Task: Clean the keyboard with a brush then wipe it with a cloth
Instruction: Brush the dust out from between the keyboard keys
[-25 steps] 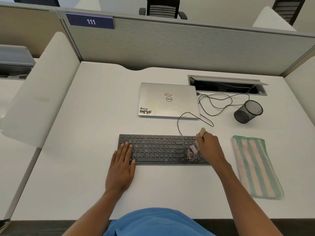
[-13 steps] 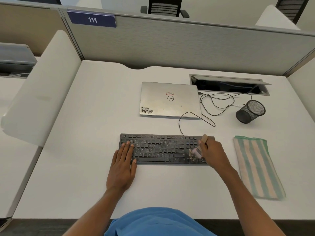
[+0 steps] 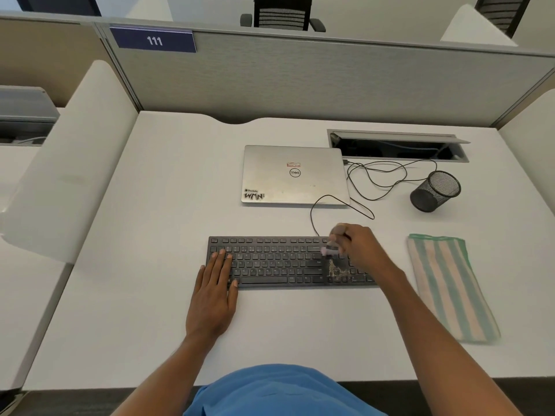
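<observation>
A black keyboard (image 3: 279, 262) lies flat on the white desk (image 3: 150, 310). My left hand (image 3: 214, 292) rests flat on its left end, fingers straight over the keys. My right hand (image 3: 362, 250) grips a small brush (image 3: 332, 246) over the keyboard's right part, bristles near the upper key rows. A patch of pale dust (image 3: 336, 270) sits on the keys just below the brush. A folded green and cream striped cloth (image 3: 447, 283) lies on the desk to the right of the keyboard.
A closed silver laptop (image 3: 292, 175) lies behind the keyboard, with black cables (image 3: 378, 178) looping to its right. A black mesh cup (image 3: 435, 192) lies tipped at the back right. An open cable hatch (image 3: 396, 145) sits near the grey partition.
My right hand has drawn the brush from the lower right keys up toward the upper rows, uncovering the dust patch. My left hand has stayed in place.
</observation>
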Motion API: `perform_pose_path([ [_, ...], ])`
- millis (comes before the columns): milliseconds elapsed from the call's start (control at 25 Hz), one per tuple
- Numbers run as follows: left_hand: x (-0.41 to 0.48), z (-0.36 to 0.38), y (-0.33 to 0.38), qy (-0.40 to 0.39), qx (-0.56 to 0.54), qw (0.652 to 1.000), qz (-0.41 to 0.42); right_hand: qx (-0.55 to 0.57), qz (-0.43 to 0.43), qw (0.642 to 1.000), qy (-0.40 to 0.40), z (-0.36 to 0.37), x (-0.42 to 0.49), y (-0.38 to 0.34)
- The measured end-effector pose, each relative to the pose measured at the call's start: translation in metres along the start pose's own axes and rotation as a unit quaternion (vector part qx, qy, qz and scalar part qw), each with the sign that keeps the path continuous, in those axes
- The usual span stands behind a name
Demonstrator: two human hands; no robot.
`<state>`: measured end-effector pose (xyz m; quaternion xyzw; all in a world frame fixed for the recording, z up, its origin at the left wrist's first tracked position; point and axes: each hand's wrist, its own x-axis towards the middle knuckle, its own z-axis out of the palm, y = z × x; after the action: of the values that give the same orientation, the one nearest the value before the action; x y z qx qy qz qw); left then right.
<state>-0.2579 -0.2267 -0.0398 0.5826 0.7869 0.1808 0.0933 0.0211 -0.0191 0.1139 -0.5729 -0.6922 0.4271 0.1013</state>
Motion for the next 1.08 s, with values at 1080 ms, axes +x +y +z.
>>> perform_pose_path([
  [1080, 0.0, 0.0, 0.001, -0.002, 0.007, 1.0, 0.0, 0.079, 0.038, 0.996, -0.019, 0.023, -0.008, 0.011],
])
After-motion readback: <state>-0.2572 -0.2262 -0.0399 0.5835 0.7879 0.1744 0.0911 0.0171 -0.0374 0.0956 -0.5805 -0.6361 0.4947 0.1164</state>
